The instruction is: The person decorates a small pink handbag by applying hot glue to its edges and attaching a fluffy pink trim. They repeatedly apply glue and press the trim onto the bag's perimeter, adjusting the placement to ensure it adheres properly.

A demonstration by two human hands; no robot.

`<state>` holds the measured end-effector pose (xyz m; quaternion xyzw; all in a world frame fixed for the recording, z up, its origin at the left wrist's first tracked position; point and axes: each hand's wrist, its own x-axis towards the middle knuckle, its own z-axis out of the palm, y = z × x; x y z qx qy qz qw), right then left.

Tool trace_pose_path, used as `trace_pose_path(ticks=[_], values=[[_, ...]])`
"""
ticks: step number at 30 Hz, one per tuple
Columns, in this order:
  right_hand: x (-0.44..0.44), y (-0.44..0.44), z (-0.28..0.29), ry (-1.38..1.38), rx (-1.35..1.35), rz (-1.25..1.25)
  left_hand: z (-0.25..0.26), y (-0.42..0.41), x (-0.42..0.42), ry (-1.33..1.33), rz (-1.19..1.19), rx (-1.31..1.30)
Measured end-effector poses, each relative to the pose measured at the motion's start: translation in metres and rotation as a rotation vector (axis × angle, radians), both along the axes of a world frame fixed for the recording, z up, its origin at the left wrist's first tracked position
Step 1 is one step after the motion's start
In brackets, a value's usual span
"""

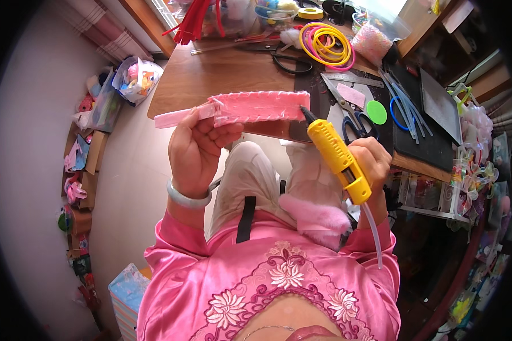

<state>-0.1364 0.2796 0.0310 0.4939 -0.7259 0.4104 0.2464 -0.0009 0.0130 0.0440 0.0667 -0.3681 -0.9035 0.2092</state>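
My left hand [200, 145] holds a pink fabric band [262, 106] by its narrow, paler left end, between thumb and fingers. White stitches run along both long edges of the wide part, and its surface looks glossy. In my right hand [370, 160] is a yellow hot glue gun [339, 157], with a clear glue stick [372, 234] coming out of its rear. The gun's dark nozzle is at the band's right end; whether it touches cannot be told. A fluffy pink piece [315, 215] lies on my lap.
On the wooden table [239, 70] are scissors [352, 115], a pink felt piece [350, 94], a green disc [376, 112], a steel ruler [354, 79], clear glue sticks [405, 104] and yellow and pink rings [326, 47]. Boxes and bags [136, 79] line the wall at left.
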Motion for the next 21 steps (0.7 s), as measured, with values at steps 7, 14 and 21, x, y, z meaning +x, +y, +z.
trace_pose_path(ticks=[7,14,21], values=[[0.006,-0.001,0.004,-0.012,-0.128,0.047,0.0,0.0,-0.001,0.004,-0.005,0.029],[0.001,0.0,-0.003,-0.023,0.014,0.056,0.001,0.0,-0.002,-0.033,0.012,-0.026],[-0.009,0.009,-0.017,-0.044,-0.04,-0.003,-0.001,-0.002,0.0,-0.045,0.029,-0.018]])
